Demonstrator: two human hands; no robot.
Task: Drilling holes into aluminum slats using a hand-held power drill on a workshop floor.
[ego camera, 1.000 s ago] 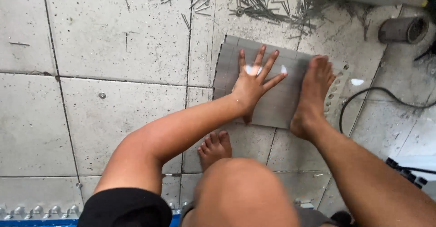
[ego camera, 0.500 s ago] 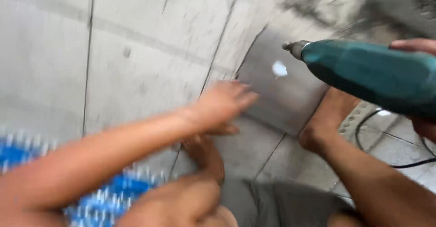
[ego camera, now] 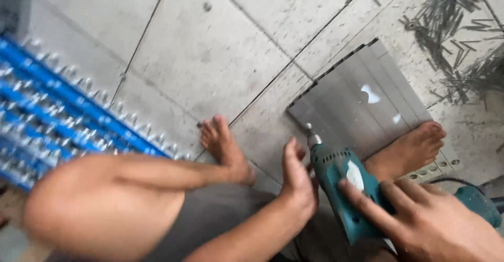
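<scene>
My right hand point(ego camera: 436, 217) grips a teal power drill point(ego camera: 346, 194) at the lower right, its bit pointing up toward the near corner of a stack of grey metal strips point(ego camera: 357, 104) lying flat on the floor. My left hand point(ego camera: 298, 175) is flat with fingers together, resting against the left side of the drill's front housing. My right foot point(ego camera: 407, 149) stands on the near right edge of the strips. My left foot point(ego camera: 226, 146) rests on the tile to their left. My bent left knee point(ego camera: 100, 204) fills the lower left.
A blue rack with rows of shiny metal pieces point(ego camera: 63, 115) lies along the left. A heap of thin metal slivers point(ego camera: 457, 36) litters the floor at the upper right. A perforated metal piece point(ego camera: 438, 167) and a black cable point(ego camera: 446, 180) lie by my right foot.
The view has swung left and down. The drill has come down from the upper right to the near corner of the strips, and my left hand moved off the strips to the drill.
</scene>
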